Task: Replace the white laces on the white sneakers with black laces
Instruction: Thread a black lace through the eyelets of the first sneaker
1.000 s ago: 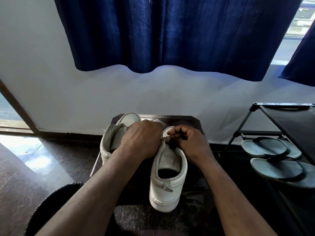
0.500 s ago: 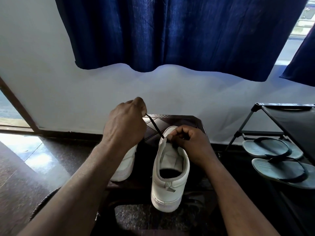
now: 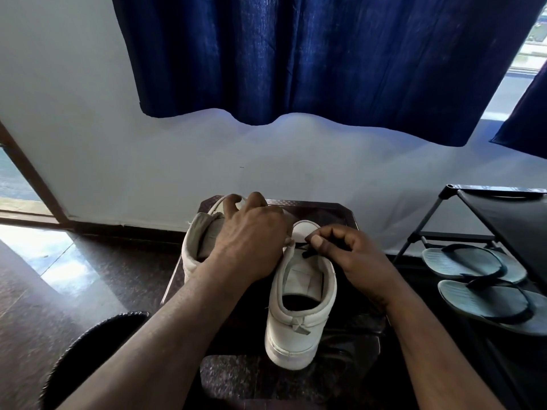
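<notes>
Overhead, blue curtain (image 3: 325,54): hangs across the wall behind the desk.

Shoe rack (image 3: 500,211): dark frame, off the desk's right edge. A pair of grey sandals (image 3: 473,261) lies on its lower shelf.

Desk (image 3: 331,210): small and dark, carries both sneakers.

Near sneaker (image 3: 299,324): white, upright at the desk's middle. Its heel is at the near edge and its toe points to the far edge, so its long axis runs straight away from the person. No white lace shows on it.

Second sneaker (image 3: 198,244): white, along the left edge, partly under the left forearm.

Left hand (image 3: 251,241): fingers curled, knuckles up, against the near sneaker's left eyelet side. Whether it holds anything is hidden.

Right hand (image 3: 358,258): thumb and forefinger pinch the black lace (image 3: 307,253) above the tongue.

Black lace: only a short stretch shows, lying crosswise over the tongue between the two hands, with the right hand nearer.

Judgement: threading appears to be at the upper eyelets. The next pass likely runs sideways, across the shoe's long axis, toward the left hand.
</notes>
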